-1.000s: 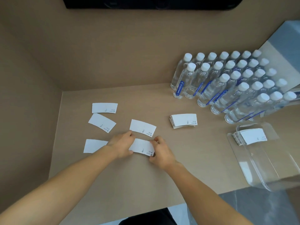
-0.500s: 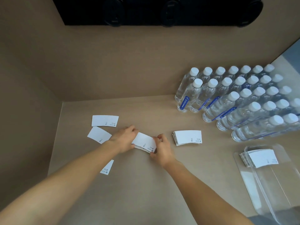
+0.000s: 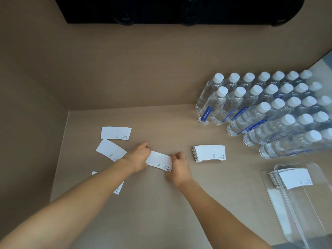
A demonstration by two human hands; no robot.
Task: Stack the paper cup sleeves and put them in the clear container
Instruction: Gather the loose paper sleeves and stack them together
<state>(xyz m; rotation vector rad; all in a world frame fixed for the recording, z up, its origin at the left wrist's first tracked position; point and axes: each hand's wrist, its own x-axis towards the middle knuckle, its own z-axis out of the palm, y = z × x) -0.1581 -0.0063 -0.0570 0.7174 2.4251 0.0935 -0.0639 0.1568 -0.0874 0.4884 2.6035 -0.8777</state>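
Flat white paper cup sleeves lie on a tan table. My left hand [image 3: 137, 158] and my right hand [image 3: 177, 168] grip the two ends of a small pile of sleeves [image 3: 159, 161] at the table's middle. A thicker stack of sleeves [image 3: 209, 152] rests just to the right. Loose single sleeves lie at the left: one at the back [image 3: 115, 133], one below it [image 3: 109, 149], and one [image 3: 118, 189] mostly hidden under my left forearm. The clear container [image 3: 305, 209] stands at the right front, with another stack of sleeves [image 3: 294, 178] inside it.
Several rows of clear water bottles [image 3: 269, 108] with white caps fill the back right of the table. Tan walls close off the back [image 3: 143, 69] and the left side [image 3: 27, 132]. A dark panel [image 3: 179, 9] hangs along the top.
The sleeve held in both hands was carried up onto the sleeve lying behind it, so the two now form one pile between my hands. The view has tilted upward.
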